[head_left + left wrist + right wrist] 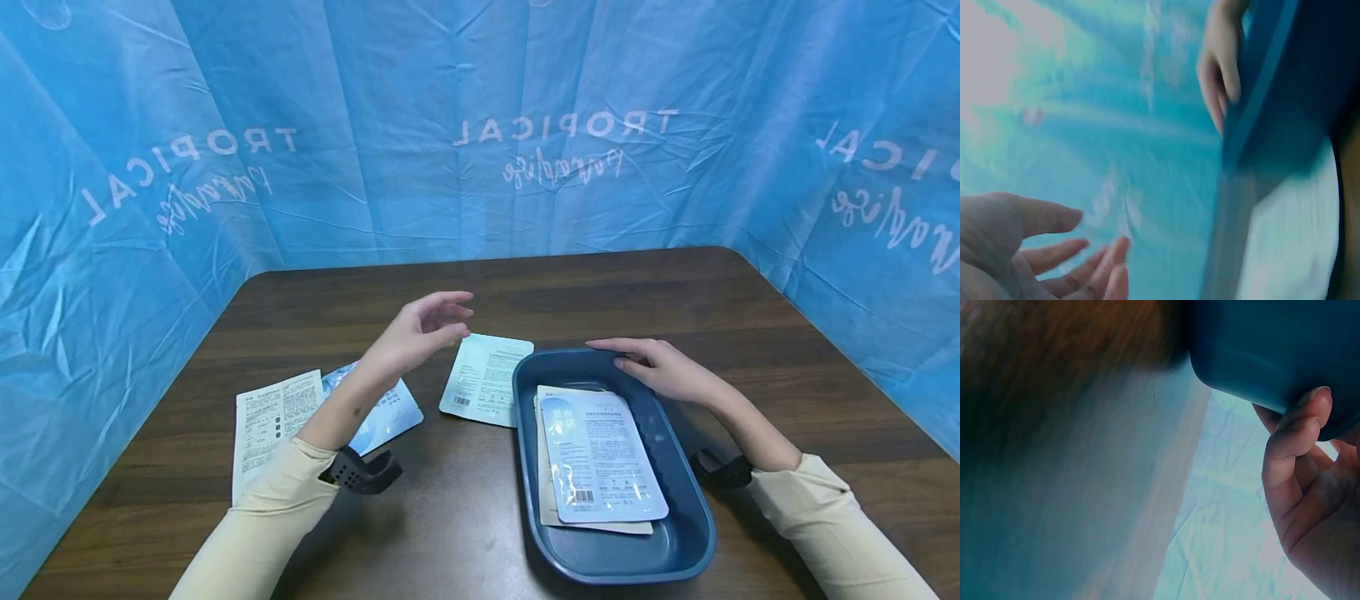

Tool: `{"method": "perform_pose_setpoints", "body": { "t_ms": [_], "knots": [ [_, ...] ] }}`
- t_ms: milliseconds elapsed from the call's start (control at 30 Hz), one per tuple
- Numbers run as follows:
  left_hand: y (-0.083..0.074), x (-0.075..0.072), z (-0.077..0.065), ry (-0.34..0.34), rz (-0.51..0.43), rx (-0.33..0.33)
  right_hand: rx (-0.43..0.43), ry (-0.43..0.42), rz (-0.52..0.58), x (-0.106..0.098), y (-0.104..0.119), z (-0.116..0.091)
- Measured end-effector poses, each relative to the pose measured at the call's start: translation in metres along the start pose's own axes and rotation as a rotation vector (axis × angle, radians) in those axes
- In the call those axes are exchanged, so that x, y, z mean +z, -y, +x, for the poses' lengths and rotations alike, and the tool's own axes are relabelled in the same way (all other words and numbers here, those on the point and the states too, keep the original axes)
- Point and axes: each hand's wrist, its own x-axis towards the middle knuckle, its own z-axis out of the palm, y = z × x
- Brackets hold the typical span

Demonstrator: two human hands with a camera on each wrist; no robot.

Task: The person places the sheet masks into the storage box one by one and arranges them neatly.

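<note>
Right hand (671,371) clamped on blue tray (600,552) at its far right corner; tray on table (465,508), long axis near-to-far, far end angled slightly left. Left hand (416,333) fingers apart, near pale-green packet (486,382), far end leaning right.

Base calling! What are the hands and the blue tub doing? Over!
Left hand empty, near pale green packet. Right hand gripping blue tub at its far right corner. Packets stacked inside; nothing visibly in the way.
</note>
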Motion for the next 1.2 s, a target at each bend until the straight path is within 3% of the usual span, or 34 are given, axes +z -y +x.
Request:
{"method": "perform_pose_setpoints", "body": {
  "t_ms": [133, 267, 367, 500, 700, 933, 1200],
  "knots": [
    [0.026, -0.013, 0.004, -0.027, 0.143, -0.146, 0.001, 0.003, 0.010, 0.001, -0.001, -0.001],
    [0.050, -0.015, 0.005, -0.017, 0.176, -0.309, -0.001, 0.006, 0.022, 0.001, 0.000, 0.000],
    [0.060, -0.016, 0.008, -0.010, 0.127, -0.411, -0.001, 0.004, 0.026, 0.000, 0.000, 0.000],
    [0.067, -0.015, 0.014, 0.015, -0.012, -0.488, 0.000, 0.003, 0.032, -0.001, 0.000, 0.000],
    [0.075, -0.009, 0.020, 0.077, -0.151, -0.500, 0.002, 0.005, 0.029, -0.001, -0.001, -0.001],
    [0.080, 0.002, 0.024, 0.152, -0.170, -0.461, -0.005, 0.004, 0.024, 0.000, -0.002, 0.000],
    [0.082, 0.012, 0.022, 0.105, -0.238, -0.435, -0.012, 0.002, 0.022, -0.001, -0.001, 0.001]
  ]
}}
